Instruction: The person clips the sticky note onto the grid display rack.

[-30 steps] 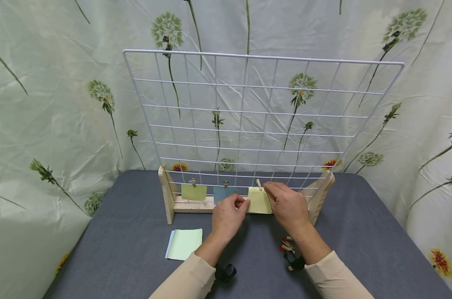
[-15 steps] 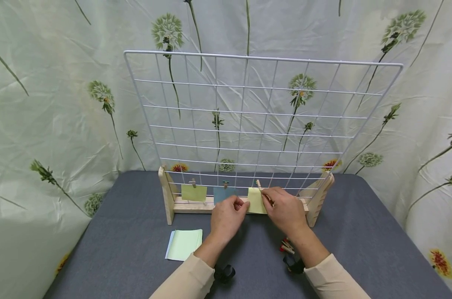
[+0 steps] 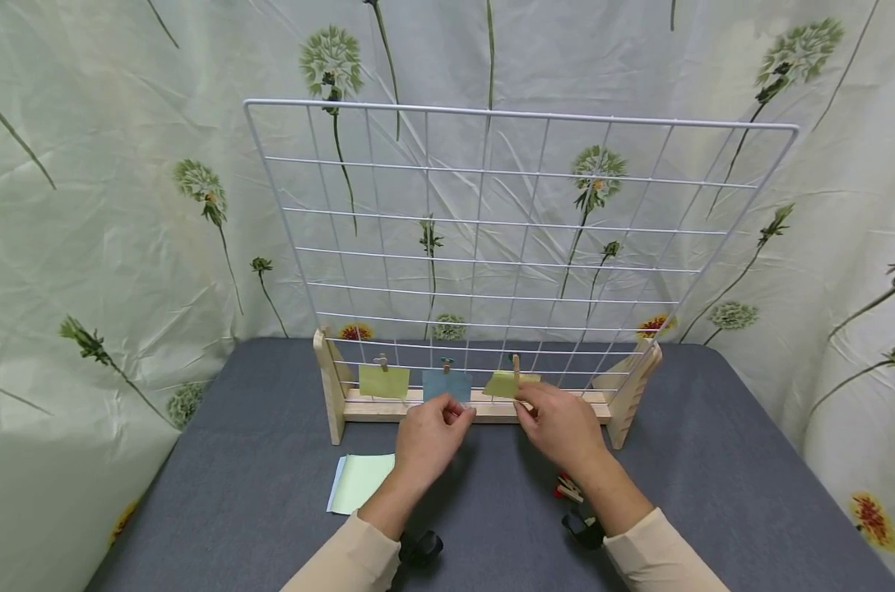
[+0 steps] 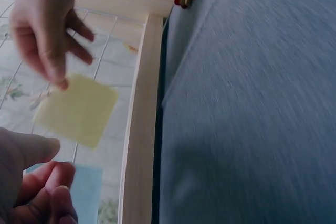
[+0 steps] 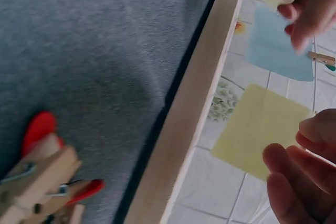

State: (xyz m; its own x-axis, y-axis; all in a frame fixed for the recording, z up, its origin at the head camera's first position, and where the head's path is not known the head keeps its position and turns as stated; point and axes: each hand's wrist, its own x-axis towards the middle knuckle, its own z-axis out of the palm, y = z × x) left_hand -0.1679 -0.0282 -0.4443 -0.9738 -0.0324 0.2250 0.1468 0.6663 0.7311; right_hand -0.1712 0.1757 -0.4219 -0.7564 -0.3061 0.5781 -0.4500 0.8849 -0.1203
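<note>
A yellow paper note (image 3: 500, 385) hangs tilted from the lower wires of the white grid, under a wooden clothespin (image 3: 517, 367). My right hand (image 3: 566, 423) is at the note's upper right, just beside the clothespin. In the right wrist view its thumb and fingers stand apart, in front of the note's edge. My left hand (image 3: 428, 437) is below a blue note (image 3: 447, 384), loosely bent, with a gap between thumb and forefinger and nothing held. A yellow-green note (image 3: 384, 382) hangs farther left from its own small clothespin (image 3: 381, 360).
The wire grid (image 3: 521, 115) stands upright in a wooden base (image 3: 384, 410). A pile of pale green and blue paper (image 3: 360, 483) lies front left. Several clothespins with red parts (image 3: 569, 488) lie near my right forearm. A flowered curtain (image 3: 122, 288) hangs behind.
My left hand has let go of the yellow note and moved left and slightly down. The note has swung and now looks foreshortened. My right fingers have shifted slightly lower beside the clothespin.
</note>
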